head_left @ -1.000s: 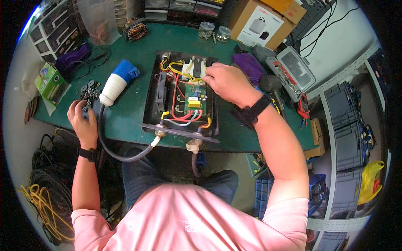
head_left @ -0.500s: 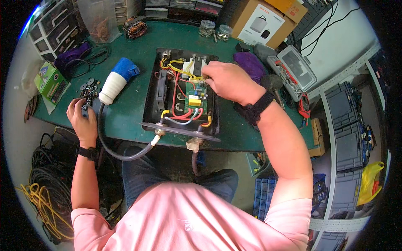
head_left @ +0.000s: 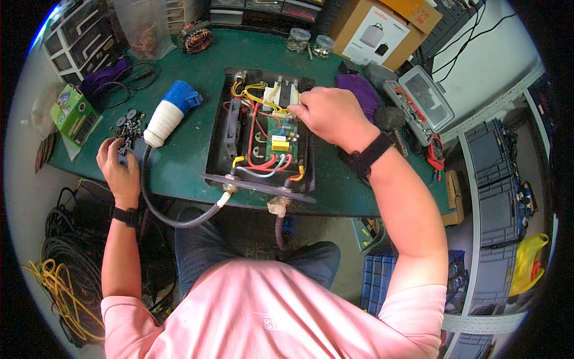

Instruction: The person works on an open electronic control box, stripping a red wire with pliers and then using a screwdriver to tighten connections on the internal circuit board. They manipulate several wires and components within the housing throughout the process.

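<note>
An open black metal case (head_left: 216, 140) lies on the bench with a green circuit board (head_left: 275, 128), a fan (head_left: 232, 128) and red, yellow and blue wires inside. Over its far right edge is my right hand (head_left: 338, 116), closed, its thumb and fingers together beside the white block (head_left: 293, 96); whatever they grip is hidden. My left hand (head_left: 119, 173) rests at the bench's left edge with fingers bent and apart, their tips at a heap of small screws and washers (head_left: 128, 125). Close by lies a blue and white plug (head_left: 167, 116), its thick grey cable running to the case.
Purple cloth (head_left: 359, 90), an open tool case (head_left: 418, 105) and a cardboard box (head_left: 379, 33) stand to the right. Two jars (head_left: 298, 40) and a copper coil (head_left: 196, 37) are at the back. A green box (head_left: 75, 116) sits far left.
The whole view has shifted very slightly. My right hand stays at the case's far right edge, with its fingers a little differently placed. The left hand remains by the screws.
</note>
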Available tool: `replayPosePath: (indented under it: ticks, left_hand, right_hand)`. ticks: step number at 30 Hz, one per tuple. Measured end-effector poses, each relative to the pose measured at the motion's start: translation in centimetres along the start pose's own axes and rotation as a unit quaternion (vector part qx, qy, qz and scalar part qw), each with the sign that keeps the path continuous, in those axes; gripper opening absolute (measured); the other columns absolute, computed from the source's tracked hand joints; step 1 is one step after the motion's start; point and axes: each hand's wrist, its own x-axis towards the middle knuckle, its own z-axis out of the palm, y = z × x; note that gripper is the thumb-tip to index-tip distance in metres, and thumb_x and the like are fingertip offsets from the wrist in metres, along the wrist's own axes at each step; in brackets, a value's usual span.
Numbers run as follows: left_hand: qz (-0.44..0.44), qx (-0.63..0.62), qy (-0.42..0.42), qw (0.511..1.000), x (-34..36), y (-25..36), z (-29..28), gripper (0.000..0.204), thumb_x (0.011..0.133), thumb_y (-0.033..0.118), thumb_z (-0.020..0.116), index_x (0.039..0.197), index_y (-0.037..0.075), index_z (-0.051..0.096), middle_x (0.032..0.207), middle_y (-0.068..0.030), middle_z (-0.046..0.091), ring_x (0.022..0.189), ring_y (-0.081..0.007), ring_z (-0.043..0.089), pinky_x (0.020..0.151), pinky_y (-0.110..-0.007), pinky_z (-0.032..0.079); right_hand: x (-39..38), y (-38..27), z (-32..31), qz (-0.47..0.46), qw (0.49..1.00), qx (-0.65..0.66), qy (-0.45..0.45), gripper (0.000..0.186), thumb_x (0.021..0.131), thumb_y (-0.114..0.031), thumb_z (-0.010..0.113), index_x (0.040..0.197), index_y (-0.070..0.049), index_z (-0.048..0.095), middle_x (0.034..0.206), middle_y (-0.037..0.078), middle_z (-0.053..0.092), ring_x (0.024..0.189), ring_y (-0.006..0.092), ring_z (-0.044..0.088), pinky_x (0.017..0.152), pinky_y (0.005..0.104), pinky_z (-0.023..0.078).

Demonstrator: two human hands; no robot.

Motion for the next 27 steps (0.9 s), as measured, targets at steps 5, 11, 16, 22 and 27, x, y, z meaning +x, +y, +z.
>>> replayPosePath:
  ticks: [5,11,16,22,27]
  left_hand:
    - [-0.006,-0.004,-0.007,1.0,0.0,0.2,0.1,0.031,0.076,0.004,0.06,0.106,0.003,0.064,0.117,-0.0161,0.058,0.113,-0.0344,0.051,0.1,-0.042,0.039]
    - [-0.008,-0.007,0.001,1.0,0.0,0.1,0.0,0.032,0.075,0.004,0.061,0.107,0.002,0.064,0.118,-0.0164,0.058,0.113,-0.0344,0.051,0.1,-0.042,0.039]
    - [-0.007,0.0,-0.002,1.0,0.1,0.2,0.0,0.032,0.075,0.004,0.061,0.107,0.002,0.064,0.117,-0.0167,0.058,0.113,-0.0346,0.051,0.1,-0.042,0.039]
    - [-0.011,0.002,0.002,1.0,0.0,0.3,0.0,0.03,0.078,0.006,0.061,0.107,0.002,0.064,0.118,-0.0163,0.058,0.113,-0.034,0.052,0.102,-0.041,0.039]
    - [-0.013,0.001,0.003,1.0,0.0,0.3,0.0,0.032,0.075,0.005,0.062,0.107,0.002,0.064,0.116,-0.0174,0.058,0.114,-0.0352,0.051,0.102,-0.043,0.038]
  right_hand:
    - [-0.2,0.7,1.4,-0.035,0.998,0.019,0.038,0.027,0.088,-0.03,0.059,0.08,-0.006,0.068,0.081,0.016,0.068,0.077,0.0364,0.067,0.068,0.0458,0.054]
    - [-0.1,0.4,0.9,-0.049,0.998,0.023,0.038,0.023,0.089,-0.027,0.057,0.086,-0.005,0.065,0.086,0.015,0.067,0.08,0.0365,0.066,0.07,0.0458,0.054]
    - [0.1,0.3,0.7,-0.002,0.999,0.007,-0.032,0.024,0.09,-0.027,0.056,0.089,-0.004,0.063,0.087,0.016,0.065,0.082,0.037,0.066,0.071,0.0468,0.054]
    - [-0.2,0.5,0.7,-0.045,0.995,0.074,0.045,0.029,0.091,-0.03,0.056,0.085,-0.003,0.065,0.084,0.018,0.066,0.081,0.0381,0.066,0.071,0.0474,0.053]
    - [0.2,0.0,0.1,0.0,0.999,0.008,-0.051,0.026,0.091,-0.027,0.056,0.092,-0.002,0.062,0.089,0.018,0.064,0.083,0.0386,0.065,0.071,0.0483,0.053]
